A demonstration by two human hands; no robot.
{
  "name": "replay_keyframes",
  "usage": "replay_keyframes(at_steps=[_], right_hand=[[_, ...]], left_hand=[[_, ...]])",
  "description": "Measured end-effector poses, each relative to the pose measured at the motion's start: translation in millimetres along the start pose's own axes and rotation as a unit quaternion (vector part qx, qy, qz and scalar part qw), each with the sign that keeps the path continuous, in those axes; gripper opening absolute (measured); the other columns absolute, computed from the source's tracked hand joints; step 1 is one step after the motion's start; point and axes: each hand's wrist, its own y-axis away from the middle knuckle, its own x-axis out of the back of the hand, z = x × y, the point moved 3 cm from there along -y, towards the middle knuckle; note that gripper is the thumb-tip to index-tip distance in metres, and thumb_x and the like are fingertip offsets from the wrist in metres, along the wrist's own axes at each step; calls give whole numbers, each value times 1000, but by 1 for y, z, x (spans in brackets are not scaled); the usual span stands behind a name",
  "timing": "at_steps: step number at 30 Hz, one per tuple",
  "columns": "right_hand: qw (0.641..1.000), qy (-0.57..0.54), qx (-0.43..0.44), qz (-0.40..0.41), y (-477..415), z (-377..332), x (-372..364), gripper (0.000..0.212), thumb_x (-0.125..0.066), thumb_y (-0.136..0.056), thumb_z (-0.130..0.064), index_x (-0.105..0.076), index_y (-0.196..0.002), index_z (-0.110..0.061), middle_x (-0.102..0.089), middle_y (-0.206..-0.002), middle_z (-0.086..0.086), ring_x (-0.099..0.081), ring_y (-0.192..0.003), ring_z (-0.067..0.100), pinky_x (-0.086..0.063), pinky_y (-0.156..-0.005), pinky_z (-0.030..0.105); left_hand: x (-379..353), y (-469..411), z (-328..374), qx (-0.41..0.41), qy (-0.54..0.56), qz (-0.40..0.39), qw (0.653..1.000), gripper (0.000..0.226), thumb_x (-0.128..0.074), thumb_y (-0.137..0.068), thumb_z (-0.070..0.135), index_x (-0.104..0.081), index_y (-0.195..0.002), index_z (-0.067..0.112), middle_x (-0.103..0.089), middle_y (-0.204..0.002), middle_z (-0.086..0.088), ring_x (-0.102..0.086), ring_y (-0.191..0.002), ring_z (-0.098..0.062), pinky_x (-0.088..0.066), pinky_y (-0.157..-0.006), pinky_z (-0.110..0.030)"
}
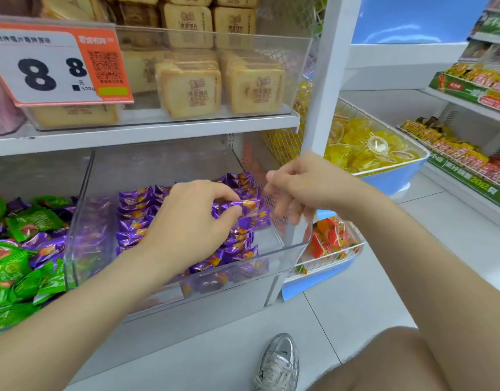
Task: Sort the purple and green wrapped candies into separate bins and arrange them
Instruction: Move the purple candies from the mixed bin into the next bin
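Right now your left hand [192, 218] pinches a purple candy [244, 206] between thumb and forefinger, above the stacks in the clear bin [299, 246]. The candy juts toward 3 o'clock from your fingers [229, 194], its long axis running 9 to 3. Bare bin floor shows at 5 o'clock of it, probably the next slot. Your right hand [305, 187] is curled at the bin's right wall; I cannot tell whether it grips the wall.

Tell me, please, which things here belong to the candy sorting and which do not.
Job: purple candy in the left hand; clear bin of purple candies; mixed green and purple pile.
Not the job: biscuit packs; price tag; yellow jelly cups; sneaker.
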Motion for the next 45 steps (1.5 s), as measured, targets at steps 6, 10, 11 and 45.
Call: replay_keyframes(at_steps=[6,10,11,45], right_hand=[[987,80,28,138,-7,20,22,27,-62,-98,-25,-77,-83,-10,-74,-61,6,-65,-45,18,-43,-40,21],[986,48,32,157,-8,28,24,24,-64,-95,-23,-79,-82,-10,-72,-60,9,-65,-47,19,-45,-41,23],[986,41,32,160,-8,29,24,23,-64,-95,-23,-79,-82,-10,-72,-60,10,-65,-46,20,-46,-42,24],[955,155,254,18,2,5,0,35,-93,-68,-36,-77,-99,-33,-75,-88,-9,-70,-77,7,-57,-72,26]], left_hand=[[-37,-39,0,75,30,-95,992,12,-76,-92,39,-82,-89,29,-76,-73,11,-70,-79,-6,-48,-88,-25],[-70,-53,2,88,18,-131,987,11,-80,-85,38,-80,-77,31,-73,-68,13,-72,-88,-19,-59,-88,-38],[-77,-55,1,87,10,-141,986,13,-81,-85,37,-79,-74,32,-71,-66,14,-70,-87,-19,-59,-87,-41],[-56,-36,7,232,538,-123,801,50,-40,-86,-23,-61,-127,-5,-64,-121,-32,-64,-97,-35,-57,-89,-50]])
